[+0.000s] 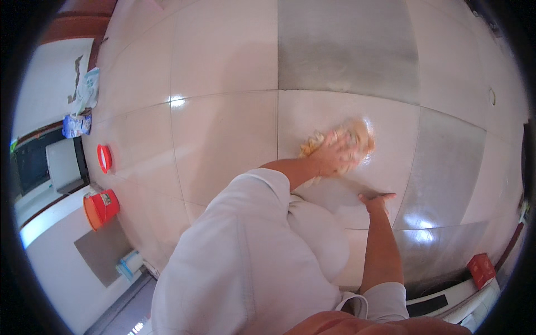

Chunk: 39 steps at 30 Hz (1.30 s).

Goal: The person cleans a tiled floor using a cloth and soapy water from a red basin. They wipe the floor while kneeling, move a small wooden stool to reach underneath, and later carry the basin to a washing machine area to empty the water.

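My left hand [333, 155] presses down on a crumpled yellow-orange cloth [363, 133] on the tiled floor [226, 125]. Both are motion-blurred, and the palm hides part of the cloth. Around the cloth the pale tile shines. Nearer my body, my right hand [377, 202] holds nothing; its thumb and fingers are spread, and it appears to rest on the same pale tile. My white garment [234, 259] fills the lower middle of the view.
A red bucket [102, 209] and a shallow red basin [104, 159] are at the left. Above them lie a blue-and-white packet [77, 126] and a plastic bag [88, 92] by the wall. At lower right is a red box [480, 270]. Grey tiles [347, 46] break up the pale floor.
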Available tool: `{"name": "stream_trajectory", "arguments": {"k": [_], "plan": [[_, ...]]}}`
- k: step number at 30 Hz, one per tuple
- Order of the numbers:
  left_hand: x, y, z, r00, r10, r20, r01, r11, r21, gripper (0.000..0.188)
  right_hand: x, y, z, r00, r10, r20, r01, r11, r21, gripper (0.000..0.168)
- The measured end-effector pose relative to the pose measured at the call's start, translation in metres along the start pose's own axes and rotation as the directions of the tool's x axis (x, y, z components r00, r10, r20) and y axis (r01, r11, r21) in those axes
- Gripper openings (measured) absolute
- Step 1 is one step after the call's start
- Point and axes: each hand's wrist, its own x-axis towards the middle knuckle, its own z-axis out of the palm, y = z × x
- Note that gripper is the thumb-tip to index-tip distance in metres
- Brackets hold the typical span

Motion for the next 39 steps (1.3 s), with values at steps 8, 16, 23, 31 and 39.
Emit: {"name": "stream_trajectory", "arguments": {"k": [8, 16, 23, 31, 39], "plan": [[-0.208, -0.031, -0.017, 0.893, -0.447, 0.042, 0.448, 0.893, -0.024, 0.041, -0.075, -0.025, -0.038, 0.998, 0.040, 0.041, -0.046, 0.986, 0.160, 0.132], [-0.279, -0.104, -0.032, -0.013, -0.968, -0.251, 0.971, 0.048, -0.236, 0.037, -0.030, 0.036, 0.028, 0.909, -0.206, -0.364, 0.262, 0.959, 0.112, 0.124], [-0.118, -0.022, -0.042, 0.672, -0.667, -0.322, 0.721, 0.689, 0.078, 0.033, -0.031, 0.049, 0.015, 0.926, -0.307, -0.221, 0.352, 0.913, 0.206, 0.108], [-0.093, 0.017, -0.015, 0.940, -0.338, -0.049, 0.325, 0.931, -0.167, 0.034, -0.032, 0.071, -0.017, 0.935, -0.242, -0.259, 0.321, 0.887, 0.331, 0.101], [-0.293, -0.052, 0.015, -0.050, -0.991, -0.121, 0.987, -0.031, -0.157, 0.077, -0.037, 0.183, -0.032, 0.934, -0.182, -0.309, 0.229, 0.966, 0.122, 0.097]]}}
